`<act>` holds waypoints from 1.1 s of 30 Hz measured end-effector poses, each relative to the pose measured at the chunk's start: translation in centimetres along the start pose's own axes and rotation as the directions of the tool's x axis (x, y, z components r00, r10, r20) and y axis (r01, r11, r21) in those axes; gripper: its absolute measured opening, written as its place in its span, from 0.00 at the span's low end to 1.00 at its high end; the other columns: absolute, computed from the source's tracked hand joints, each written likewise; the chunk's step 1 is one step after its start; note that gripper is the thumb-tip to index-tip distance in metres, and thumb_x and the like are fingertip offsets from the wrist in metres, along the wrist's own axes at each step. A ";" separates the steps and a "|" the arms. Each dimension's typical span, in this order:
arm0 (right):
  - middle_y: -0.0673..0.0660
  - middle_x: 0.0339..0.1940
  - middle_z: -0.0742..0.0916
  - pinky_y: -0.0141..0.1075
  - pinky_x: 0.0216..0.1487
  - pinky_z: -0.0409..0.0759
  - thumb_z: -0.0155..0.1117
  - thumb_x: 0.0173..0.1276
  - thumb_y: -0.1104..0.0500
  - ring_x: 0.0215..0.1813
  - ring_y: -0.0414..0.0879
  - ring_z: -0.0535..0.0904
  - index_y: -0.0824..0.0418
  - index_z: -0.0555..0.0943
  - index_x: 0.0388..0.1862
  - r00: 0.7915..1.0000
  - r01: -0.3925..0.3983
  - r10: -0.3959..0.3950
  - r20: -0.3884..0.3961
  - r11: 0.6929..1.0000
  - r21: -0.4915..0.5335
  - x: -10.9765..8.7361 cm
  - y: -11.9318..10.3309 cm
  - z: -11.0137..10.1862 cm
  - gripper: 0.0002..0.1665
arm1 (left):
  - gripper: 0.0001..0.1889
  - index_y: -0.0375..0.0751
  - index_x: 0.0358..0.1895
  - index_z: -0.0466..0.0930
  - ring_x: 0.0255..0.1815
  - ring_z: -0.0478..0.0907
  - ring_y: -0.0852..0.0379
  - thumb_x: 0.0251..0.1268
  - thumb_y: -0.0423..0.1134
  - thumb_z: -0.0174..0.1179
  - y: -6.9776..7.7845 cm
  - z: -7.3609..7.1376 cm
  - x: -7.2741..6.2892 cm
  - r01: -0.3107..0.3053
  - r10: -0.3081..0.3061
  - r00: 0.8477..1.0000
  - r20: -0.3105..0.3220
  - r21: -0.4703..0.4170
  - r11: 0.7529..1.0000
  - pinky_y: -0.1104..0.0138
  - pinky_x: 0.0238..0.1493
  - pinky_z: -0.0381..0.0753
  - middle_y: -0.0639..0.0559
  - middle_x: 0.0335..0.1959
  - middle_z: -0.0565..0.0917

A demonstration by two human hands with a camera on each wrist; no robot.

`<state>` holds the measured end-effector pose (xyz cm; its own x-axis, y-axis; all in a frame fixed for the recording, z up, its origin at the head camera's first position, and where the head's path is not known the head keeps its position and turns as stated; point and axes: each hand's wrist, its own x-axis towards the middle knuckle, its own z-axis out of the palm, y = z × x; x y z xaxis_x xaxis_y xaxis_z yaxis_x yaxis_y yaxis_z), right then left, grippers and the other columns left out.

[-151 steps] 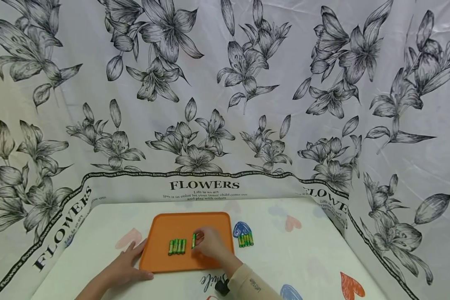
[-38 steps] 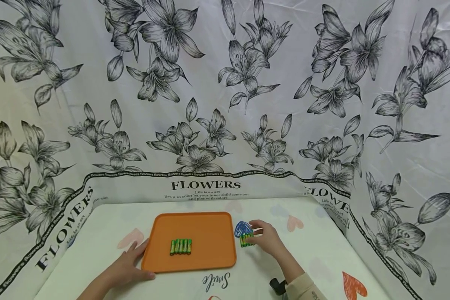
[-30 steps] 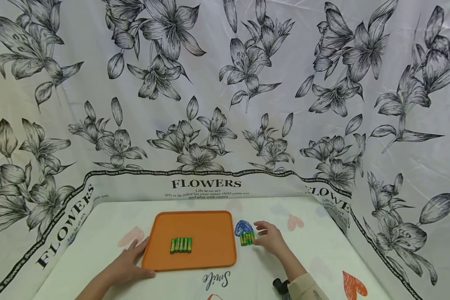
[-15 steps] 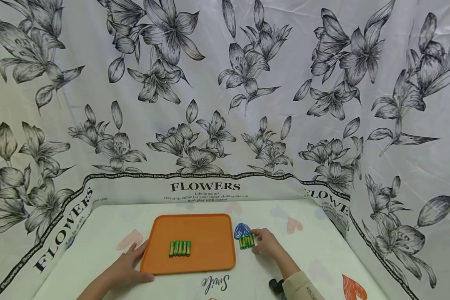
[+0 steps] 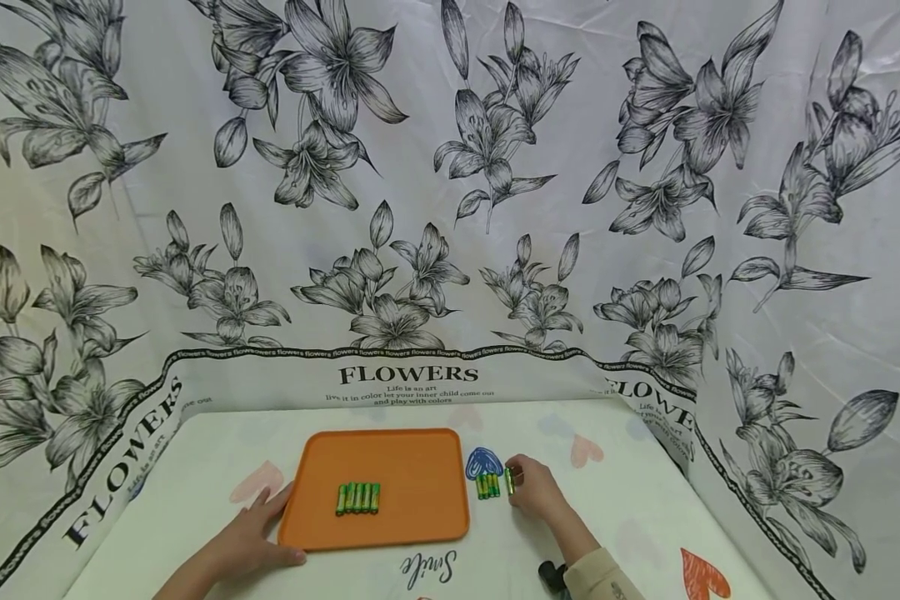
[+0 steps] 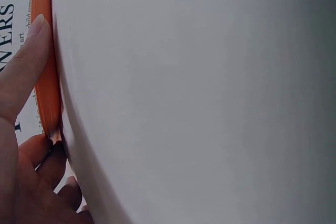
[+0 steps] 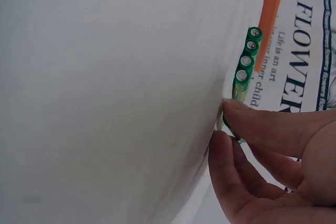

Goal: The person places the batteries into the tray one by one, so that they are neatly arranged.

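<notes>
My right hand (image 5: 537, 492) pinches a green-and-gold battery (image 5: 509, 481) between thumb and fingers, just right of a short row of like batteries (image 5: 487, 486) on the cloth. A small gap parts it from that row. The right wrist view shows the row's end faces, with the held battery (image 7: 229, 123) mostly covered by the thumb. At the orange tray's (image 5: 412, 462) near left corner rests my left hand (image 5: 251, 537), its thumb along the front rim and its fingers spread by the left side. Several more batteries (image 5: 357, 498) stand side by side on the tray, left of its middle.
A white cloth (image 5: 607, 533) printed with hearts and lettering covers the table. Behind and at both sides hangs a white curtain (image 5: 420, 275) with black flower drawings. A small black device (image 5: 552, 577) sits at my right wrist.
Five seconds ago my right hand was setting a battery on the tray; that row is now longer. The hand has since moved right to the table row and drawn its end battery slightly away.
</notes>
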<state>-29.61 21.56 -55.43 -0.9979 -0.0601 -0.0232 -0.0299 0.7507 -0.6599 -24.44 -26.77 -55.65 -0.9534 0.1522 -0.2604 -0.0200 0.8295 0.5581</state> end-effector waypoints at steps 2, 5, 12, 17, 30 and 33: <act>0.58 0.45 0.85 0.50 0.51 0.84 0.76 0.45 0.77 0.47 0.51 0.81 0.66 0.79 0.55 1.000 -0.003 0.003 0.001 0.999 0.035 0.0 0.1 0.0 0.34 | 0.66 0.43 0.81 0.53 0.72 0.46 0.11 0.38 0.66 0.77 0.0 0.0 0.0 0.001 -0.001 1.000 0.001 0.001 1.000 0.21 0.62 0.53 0.19 0.77 0.50; 0.58 0.45 0.86 0.47 0.48 0.85 0.77 0.44 0.77 0.46 0.49 0.82 0.66 0.79 0.55 1.000 -0.007 0.007 0.004 0.995 0.095 0.0 0.2 0.0 0.35 | 0.66 0.43 0.81 0.53 0.70 0.46 0.09 0.38 0.66 0.78 -0.1 0.1 -0.1 0.000 0.000 1.000 0.000 0.002 1.000 0.21 0.62 0.53 0.19 0.76 0.49; 0.58 0.44 0.87 0.44 0.45 0.86 0.76 0.48 0.75 0.44 0.48 0.84 0.69 0.79 0.55 1.000 -0.004 0.001 0.014 0.982 0.189 -0.3 0.0 -0.2 0.32 | 0.65 0.42 0.80 0.53 0.70 0.46 0.09 0.38 0.66 0.78 -0.1 0.2 -0.3 -0.011 0.011 1.000 -0.006 0.003 1.000 0.21 0.61 0.54 0.19 0.76 0.50; 0.58 0.44 0.87 0.43 0.45 0.87 0.77 0.51 0.72 0.45 0.49 0.85 0.69 0.78 0.58 1.000 0.002 -0.005 0.010 0.974 0.227 -0.4 -1.0 -0.5 0.33 | 0.65 0.43 0.80 0.55 0.71 0.48 0.11 0.37 0.66 0.77 0.1 0.0 -0.3 -0.017 0.017 1.000 -0.018 0.021 1.000 0.22 0.61 0.55 0.19 0.76 0.51; 0.58 0.43 0.88 0.40 0.44 0.87 0.78 0.53 0.69 0.42 0.45 0.84 0.71 0.78 0.59 0.997 0.061 -0.072 0.036 0.967 0.247 0.0 -3.9 -0.6 0.33 | 0.65 0.42 0.81 0.53 0.70 0.47 0.10 0.39 0.67 0.76 0.0 -0.1 -0.1 -0.009 0.009 1.000 0.003 0.015 1.000 0.22 0.61 0.55 0.19 0.77 0.48; 0.58 0.43 0.88 0.40 0.44 0.86 0.78 0.54 0.68 0.42 0.45 0.83 0.71 0.78 0.59 0.996 0.068 -0.081 0.041 0.966 0.251 0.0 -4.3 -0.5 0.33 | 0.65 0.42 0.81 0.53 0.70 0.47 0.10 0.39 0.67 0.77 0.0 0.0 -0.1 -0.009 0.009 1.000 0.001 0.010 1.000 0.22 0.61 0.56 0.19 0.77 0.48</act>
<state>-29.53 18.63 -52.21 -0.9890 -0.1476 -0.0004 -0.0826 0.5556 -0.8274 -24.38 -26.78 -55.61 -0.9534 0.1597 -0.2561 -0.0088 0.8334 0.5527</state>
